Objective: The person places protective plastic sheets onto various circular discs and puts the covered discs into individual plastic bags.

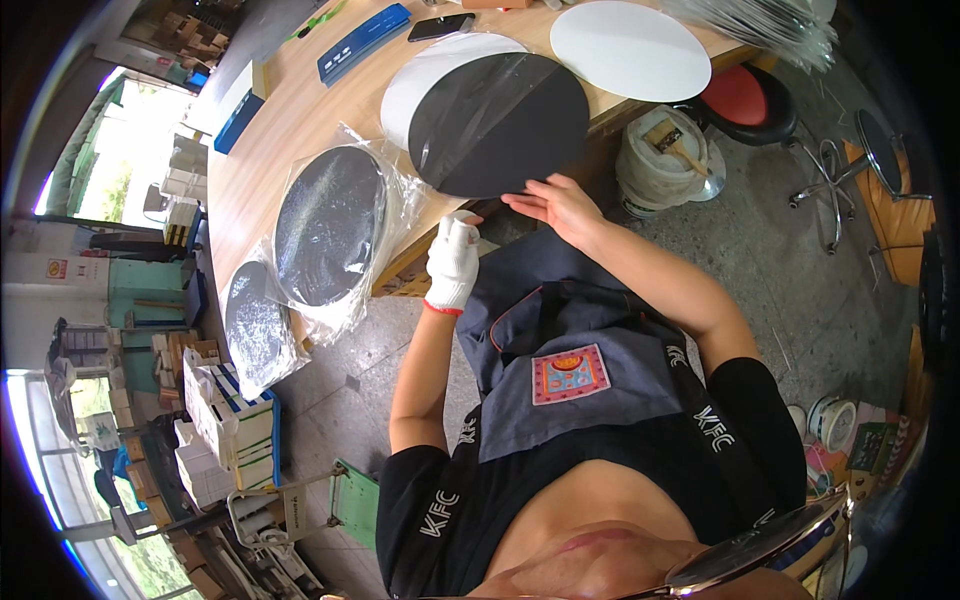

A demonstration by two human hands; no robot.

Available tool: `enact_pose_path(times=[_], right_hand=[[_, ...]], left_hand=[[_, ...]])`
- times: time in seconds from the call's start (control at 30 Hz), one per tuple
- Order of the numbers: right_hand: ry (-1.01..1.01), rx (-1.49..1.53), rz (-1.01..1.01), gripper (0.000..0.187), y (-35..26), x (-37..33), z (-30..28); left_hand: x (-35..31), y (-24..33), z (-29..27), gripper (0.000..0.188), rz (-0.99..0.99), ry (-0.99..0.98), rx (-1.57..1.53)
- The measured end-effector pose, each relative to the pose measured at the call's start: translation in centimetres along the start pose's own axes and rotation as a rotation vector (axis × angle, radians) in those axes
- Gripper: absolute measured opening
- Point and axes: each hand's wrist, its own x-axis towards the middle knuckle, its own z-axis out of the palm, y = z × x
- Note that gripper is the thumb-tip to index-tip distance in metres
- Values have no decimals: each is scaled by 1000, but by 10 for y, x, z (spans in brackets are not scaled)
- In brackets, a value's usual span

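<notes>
A round black disc [500, 125] lies near the table's front edge, with shiny clear film on its upper left part. It overlaps a white disc [398, 92] behind it. My right hand [560, 208] is bare; its fingers stretch out flat at the black disc's near edge. My left hand [453, 262] wears a white knit glove with a red cuff. Its fingers are curled closed just in front of the table edge, below the disc, and what they hold, if anything, is hidden. To the left lie a film-wrapped dark disc [330, 225] and a smaller wrapped disc [255, 315].
Another white disc [630, 50] lies at the table's far right, beside a pile of clear plastic bags [765, 25]. A phone [441, 27] and a blue box [363, 44] are at the back. Right of the table stand a bucket with a brush [660, 160] and a stool [745, 103].
</notes>
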Motion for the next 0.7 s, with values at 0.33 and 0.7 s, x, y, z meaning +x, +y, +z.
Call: enact_pose_path(times=[0.33,0.7], right_hand=[[-2,-67,57,29,-68,0,19],[-37,-167,25,18,-71,-24,26]], left_hand=[[32,31,39,43,-863,19,-1541],[102,23,91,28,-981,474,-1730]])
